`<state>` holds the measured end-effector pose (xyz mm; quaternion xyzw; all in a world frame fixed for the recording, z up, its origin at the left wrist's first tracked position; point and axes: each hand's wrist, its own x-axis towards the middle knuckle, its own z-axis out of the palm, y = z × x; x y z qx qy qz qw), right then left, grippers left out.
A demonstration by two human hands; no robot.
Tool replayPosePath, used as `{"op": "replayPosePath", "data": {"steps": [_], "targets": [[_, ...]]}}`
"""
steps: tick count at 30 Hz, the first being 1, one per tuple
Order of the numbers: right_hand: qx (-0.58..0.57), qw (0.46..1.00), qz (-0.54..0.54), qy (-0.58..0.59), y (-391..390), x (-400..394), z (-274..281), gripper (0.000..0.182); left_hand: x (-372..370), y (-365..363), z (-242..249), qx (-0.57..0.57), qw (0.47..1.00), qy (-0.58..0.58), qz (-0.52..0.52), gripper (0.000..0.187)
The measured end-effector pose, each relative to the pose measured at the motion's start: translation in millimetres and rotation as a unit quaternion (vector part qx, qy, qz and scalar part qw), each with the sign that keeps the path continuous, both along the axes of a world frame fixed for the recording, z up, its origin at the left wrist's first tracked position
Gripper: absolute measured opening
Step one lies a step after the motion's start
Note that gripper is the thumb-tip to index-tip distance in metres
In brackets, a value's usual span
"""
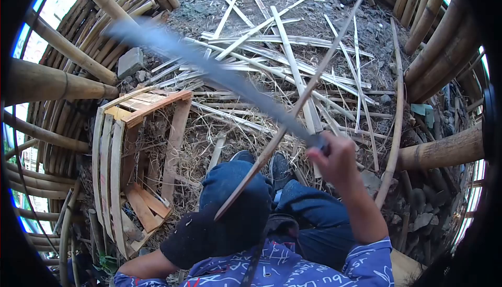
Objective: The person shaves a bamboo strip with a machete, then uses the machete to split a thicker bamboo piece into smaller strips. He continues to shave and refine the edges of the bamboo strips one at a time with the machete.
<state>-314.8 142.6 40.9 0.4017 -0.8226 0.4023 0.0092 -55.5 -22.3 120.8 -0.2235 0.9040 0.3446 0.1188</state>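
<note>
My right hand [334, 159] is closed round the handle of a long blade [235, 83]. Motion blurs the blade, which reaches toward the upper left. A long thin wooden strip [272, 148] slants from my knee to the top right, and the blade crosses it in view; whether they touch is unclear. My left hand [209, 234] is near the strip's lower end, by my knee, under a black covering. Its fingers cannot be made out.
Pale split strips [285, 57] lie crisscrossed on the ground ahead. On the left is a slatted wooden crate [112, 167] on its side, with a stone block [130, 63] behind. Bamboo poles [442, 148] stand around both sides.
</note>
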Motion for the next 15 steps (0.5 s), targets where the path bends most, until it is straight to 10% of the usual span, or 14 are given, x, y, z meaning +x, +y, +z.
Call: {"op": "replayPosePath", "data": {"steps": [6, 12, 14, 15], "targets": [[0.051, 0.997, -0.045, 0.047, 3, -33, -11, 0.061, 4, -4, -1, 0.020, 0.999, 0.009, 0.037, 0.041], [0.011, 0.998, 0.023, 0.049, -7, 1, 7, 0.065, 31, -20, -33, -0.250, 0.862, -0.013, -0.441, 0.040], [0.021, 0.995, 0.035, 0.094, -5, -7, 2, 0.065, 12, -3, -6, -0.016, 0.999, -0.026, 0.009, 0.043], [0.027, 0.987, 0.054, 0.147, -5, -22, -2, 0.064, 18, -10, -14, -0.042, 0.998, -0.045, -0.025, 0.059]]}}
